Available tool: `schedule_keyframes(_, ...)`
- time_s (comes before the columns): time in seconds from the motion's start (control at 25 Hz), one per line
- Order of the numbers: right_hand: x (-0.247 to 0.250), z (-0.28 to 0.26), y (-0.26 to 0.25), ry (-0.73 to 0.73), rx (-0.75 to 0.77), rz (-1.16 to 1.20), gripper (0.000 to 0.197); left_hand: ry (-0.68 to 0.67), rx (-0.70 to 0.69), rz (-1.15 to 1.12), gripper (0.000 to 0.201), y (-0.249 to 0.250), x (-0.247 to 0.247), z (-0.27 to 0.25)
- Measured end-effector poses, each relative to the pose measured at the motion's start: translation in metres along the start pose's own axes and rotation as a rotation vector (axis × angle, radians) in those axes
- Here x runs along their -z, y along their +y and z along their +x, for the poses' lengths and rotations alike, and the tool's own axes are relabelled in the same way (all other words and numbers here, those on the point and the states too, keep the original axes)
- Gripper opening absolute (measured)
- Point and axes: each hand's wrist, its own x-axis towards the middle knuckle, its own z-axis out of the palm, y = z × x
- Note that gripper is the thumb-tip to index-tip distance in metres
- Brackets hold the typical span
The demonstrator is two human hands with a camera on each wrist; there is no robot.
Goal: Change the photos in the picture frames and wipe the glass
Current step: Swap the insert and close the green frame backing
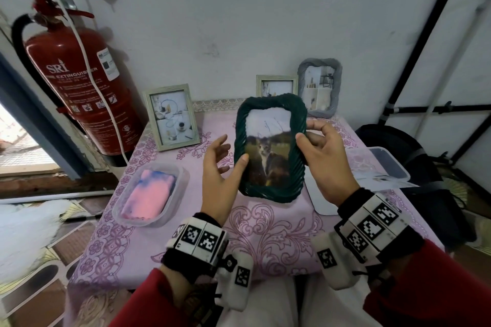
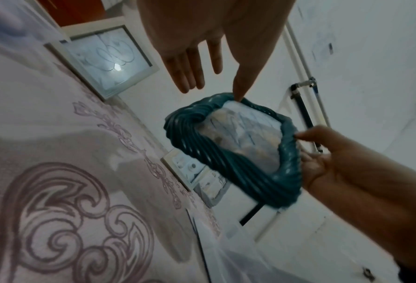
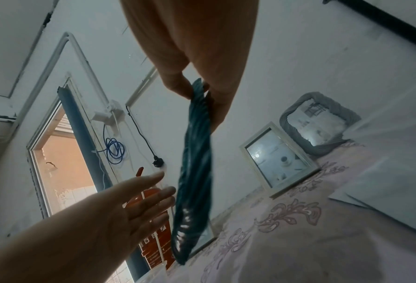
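A dark green ribbed picture frame [image 1: 268, 146] with a cat photo behind its glass stands upright above the table's middle. My right hand [image 1: 308, 135] pinches its right edge, thumb in front and fingers behind. My left hand [image 1: 228, 152] is beside the frame's left edge with straight fingers; only the thumb tip touches the rim. In the left wrist view the thumb meets the green frame [image 2: 226, 162]. The right wrist view shows the frame [image 3: 197, 172] edge-on, hanging from my right hand [image 3: 197, 90].
A pale wooden frame [image 1: 171, 117], a small frame [image 1: 276, 85] and a grey ribbed frame [image 1: 320, 86] stand along the back of the pink-clothed table [image 1: 265, 233]. A clear tub holds a pink cloth [image 1: 148, 194]. At right are a white panel [image 1: 318, 199] and another container [image 1: 388, 164]. A fire extinguisher [image 1: 79, 82] stands left.
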Motion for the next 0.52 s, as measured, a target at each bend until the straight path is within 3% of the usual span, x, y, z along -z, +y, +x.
schedule_keyframes(0.24,0.000,0.000,0.016,-0.025,-0.075,0.048,0.019,-0.149,0.194,-0.349,0.053,-0.003,0.008,0.005)
schedule_keyframes(0.52,0.003,-0.013,0.055,-0.098,-0.138,-0.073,0.038,-0.099,0.252,-0.316,0.056,-0.021,0.011,-0.001)
